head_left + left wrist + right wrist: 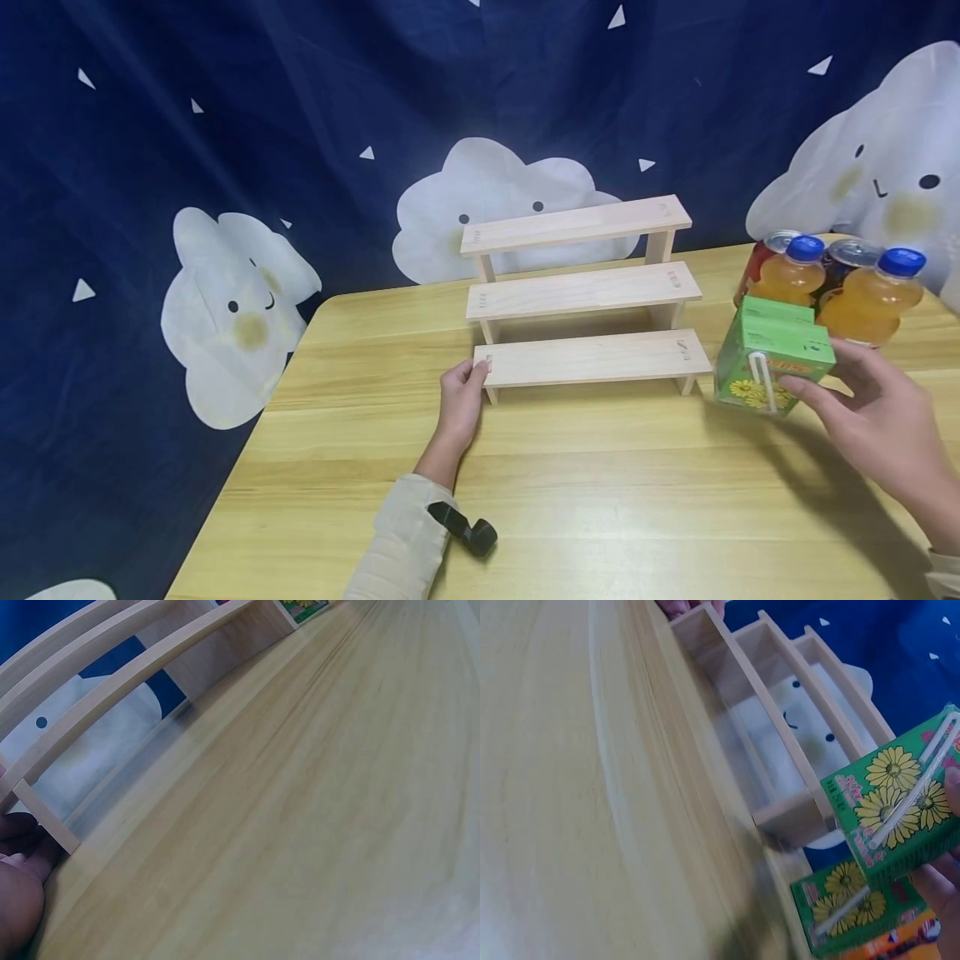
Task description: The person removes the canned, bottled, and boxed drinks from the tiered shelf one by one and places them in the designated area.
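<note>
My left hand (459, 408) grips the left end of the lowest step of a three-tier wooden stand (588, 360), thumb on top. In the left wrist view, its fingers curl beneath that step beside the short leg (46, 817). On the right, my right hand (892, 425) holds a green drink carton (787, 357) with yellow flowers and a white straw on its front, thumb on the front face. A second matching carton (855, 904) shows behind the held one in the right wrist view. All three steps of the stand are bare.
Behind the cartons stand two orange drink bottles (873, 304) with blue caps, a red can (759, 260) and a dark can (851, 252). A dark blue curtain (337, 75) with white clouds hangs behind the wooden table (360, 450).
</note>
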The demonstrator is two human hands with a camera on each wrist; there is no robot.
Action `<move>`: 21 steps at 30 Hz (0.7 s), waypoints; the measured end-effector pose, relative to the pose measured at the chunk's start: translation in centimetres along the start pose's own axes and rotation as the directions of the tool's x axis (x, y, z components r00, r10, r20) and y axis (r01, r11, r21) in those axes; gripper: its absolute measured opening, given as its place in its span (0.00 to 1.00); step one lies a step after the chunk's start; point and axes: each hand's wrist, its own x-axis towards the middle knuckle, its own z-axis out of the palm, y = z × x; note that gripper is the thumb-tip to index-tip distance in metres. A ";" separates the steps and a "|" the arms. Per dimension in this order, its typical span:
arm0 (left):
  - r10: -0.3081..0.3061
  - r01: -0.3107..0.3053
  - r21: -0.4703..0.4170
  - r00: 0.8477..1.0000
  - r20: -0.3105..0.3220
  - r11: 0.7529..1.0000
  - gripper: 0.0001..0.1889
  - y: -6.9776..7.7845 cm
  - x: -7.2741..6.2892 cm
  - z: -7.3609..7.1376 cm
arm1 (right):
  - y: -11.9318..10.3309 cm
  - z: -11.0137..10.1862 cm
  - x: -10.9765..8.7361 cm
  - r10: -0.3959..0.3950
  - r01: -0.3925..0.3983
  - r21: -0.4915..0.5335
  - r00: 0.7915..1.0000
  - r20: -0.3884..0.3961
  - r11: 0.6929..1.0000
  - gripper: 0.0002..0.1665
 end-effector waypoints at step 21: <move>-0.003 0.003 -0.006 1.000 0.005 1.000 0.16 0.1 -0.1 -0.1 | 7.0 -5.2 -1.3 -0.076 0.085 0.095 0.992 -0.101 0.992 0.29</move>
